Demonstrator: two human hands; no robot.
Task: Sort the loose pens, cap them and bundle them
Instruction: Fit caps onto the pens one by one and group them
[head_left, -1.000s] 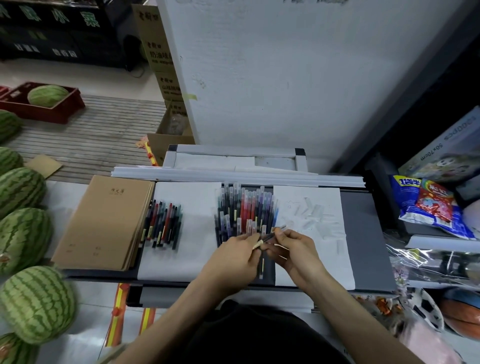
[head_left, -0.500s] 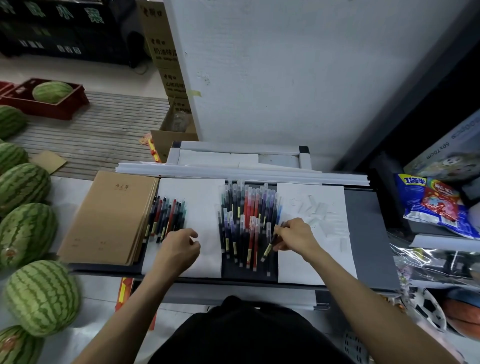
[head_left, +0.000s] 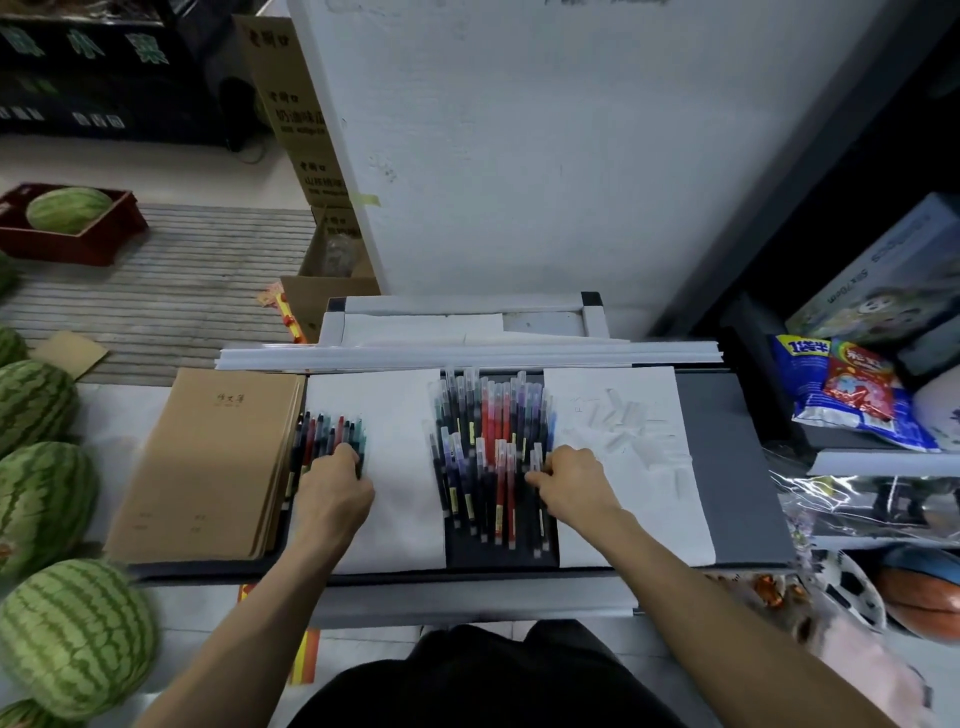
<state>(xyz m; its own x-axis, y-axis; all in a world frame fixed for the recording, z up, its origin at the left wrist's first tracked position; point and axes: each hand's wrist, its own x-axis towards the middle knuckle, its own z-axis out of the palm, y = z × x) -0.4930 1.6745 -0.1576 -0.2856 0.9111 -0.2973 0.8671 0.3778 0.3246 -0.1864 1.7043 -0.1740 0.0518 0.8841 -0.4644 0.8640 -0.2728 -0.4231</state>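
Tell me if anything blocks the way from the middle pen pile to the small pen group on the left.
Nothing visible does. Only a bare white sheet lies between the middle pile and the small group; the left hand touches that group's near end.

Pens lie in two groups: a small row (head_left: 332, 434) of about ten and a big pile (head_left: 488, 431) too dense to count. There are two white paper sheets, a left sheet (head_left: 405, 519) and a right sheet (head_left: 649, 519), one stack of brown notebooks (head_left: 208, 467), roughly a dozen clear caps (head_left: 623, 421), and at least six watermelons (head_left: 72, 634).
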